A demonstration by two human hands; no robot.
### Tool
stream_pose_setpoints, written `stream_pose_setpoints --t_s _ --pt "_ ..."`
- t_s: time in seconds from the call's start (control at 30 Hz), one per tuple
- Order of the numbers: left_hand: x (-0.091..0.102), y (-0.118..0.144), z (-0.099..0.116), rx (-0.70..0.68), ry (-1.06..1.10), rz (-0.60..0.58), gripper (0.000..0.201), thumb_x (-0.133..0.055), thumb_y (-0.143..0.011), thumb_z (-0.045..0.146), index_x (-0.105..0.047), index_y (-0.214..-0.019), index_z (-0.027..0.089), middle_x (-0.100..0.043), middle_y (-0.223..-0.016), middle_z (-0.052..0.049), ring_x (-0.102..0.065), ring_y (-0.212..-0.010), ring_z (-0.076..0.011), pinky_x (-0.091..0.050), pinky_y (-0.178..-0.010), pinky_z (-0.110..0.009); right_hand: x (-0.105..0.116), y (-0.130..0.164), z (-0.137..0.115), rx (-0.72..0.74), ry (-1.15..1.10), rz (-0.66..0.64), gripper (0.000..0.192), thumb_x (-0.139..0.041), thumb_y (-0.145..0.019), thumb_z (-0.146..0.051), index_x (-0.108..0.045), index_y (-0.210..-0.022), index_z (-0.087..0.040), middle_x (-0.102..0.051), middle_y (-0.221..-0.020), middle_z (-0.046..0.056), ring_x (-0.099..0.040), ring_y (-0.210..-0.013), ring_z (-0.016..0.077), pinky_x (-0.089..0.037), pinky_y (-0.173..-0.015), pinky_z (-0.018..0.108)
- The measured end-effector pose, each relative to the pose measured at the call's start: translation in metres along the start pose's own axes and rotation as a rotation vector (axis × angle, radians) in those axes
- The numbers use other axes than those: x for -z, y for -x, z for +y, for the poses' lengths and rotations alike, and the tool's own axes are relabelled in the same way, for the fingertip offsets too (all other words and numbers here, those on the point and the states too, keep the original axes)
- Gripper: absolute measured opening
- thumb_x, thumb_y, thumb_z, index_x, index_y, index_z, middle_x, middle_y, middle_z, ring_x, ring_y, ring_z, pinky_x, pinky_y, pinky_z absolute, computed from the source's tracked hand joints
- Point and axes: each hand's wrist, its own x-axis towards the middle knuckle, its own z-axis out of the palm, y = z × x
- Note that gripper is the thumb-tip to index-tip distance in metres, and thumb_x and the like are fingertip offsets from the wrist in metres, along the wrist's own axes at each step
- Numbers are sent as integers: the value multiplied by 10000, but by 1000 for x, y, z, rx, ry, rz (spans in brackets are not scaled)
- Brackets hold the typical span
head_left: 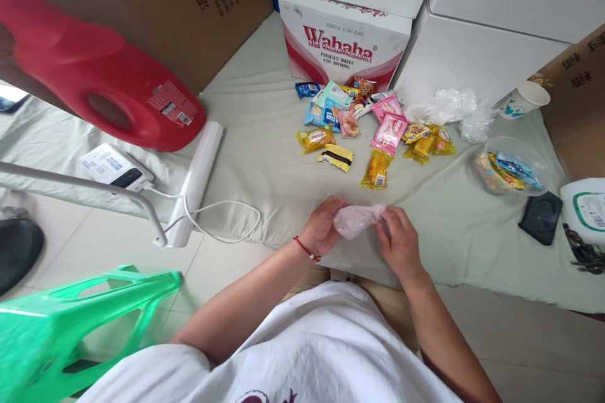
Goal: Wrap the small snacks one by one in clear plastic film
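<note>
We are pinching a thin clear plastic bag (355, 219) between both grips, left hand (321, 227) and right hand (401, 240), holding it just above the cloth-covered surface (265, 164), short of the scattered snack packets (373, 132), so both hands can work it

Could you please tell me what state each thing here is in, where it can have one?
Thin plastic bag: crumpled, held between both hands.
Left hand: closed on the bag.
Right hand: pinching the bag.
Snack packets: sealed, scattered loose on the cloth.
Clear bowl: upright, holding a few packets.
Paper cup: tipped on its side.
Wahaha carton: closed.
Red jug: lying on its side.
</note>
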Motion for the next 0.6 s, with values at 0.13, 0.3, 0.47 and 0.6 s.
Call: stream_pose_setpoints --t_s 0.13,0.3,0.47,0.6 --pt "1 9 5 106 -28 -194 366 -858 -638 241 -722 -964 148 -704 -975 -61 -665 -887 -167 -552 -738 -274 -7 -4 6 -434 -327 56 307 -571 -957 -520 -688 -1031 -246 -683 -744 4 -631 -634 187 -554 -660 329" --pt "-2 7 -7 -16 -264 -162 409 -875 -606 235 -742 -988 171 -697 -883 -20 -598 -767 -126 -447 -633 -218 -10 2 5 -590 -460 -10 375 -623 -908 -568 -695 -1021 -217 -625 -676 -10 -558 -543 158 -555 -572 316" --pt "-5 -3 -16 -180 -392 -16 136 -752 -648 244 -652 -695 164 -546 -599 46 -435 -566 -82 -295 -545 -223 10 5 -4 -296 -142 26 772 -789 -777 -612 -575 -1410 -223 -642 -1306 169 -651 -1108 322 -592 -892 498" --pt "-10 3 -11 -191 -444 -160 137 -746 -666 256 -658 -706 159 -587 -661 25 -478 -626 -95 -358 -615 -234 21 0 -8 -51 -126 -15 492 -767 -848 -513 -683 -1276 -284 -630 -1378 121 -546 -1324 330 -440 -1128 545"
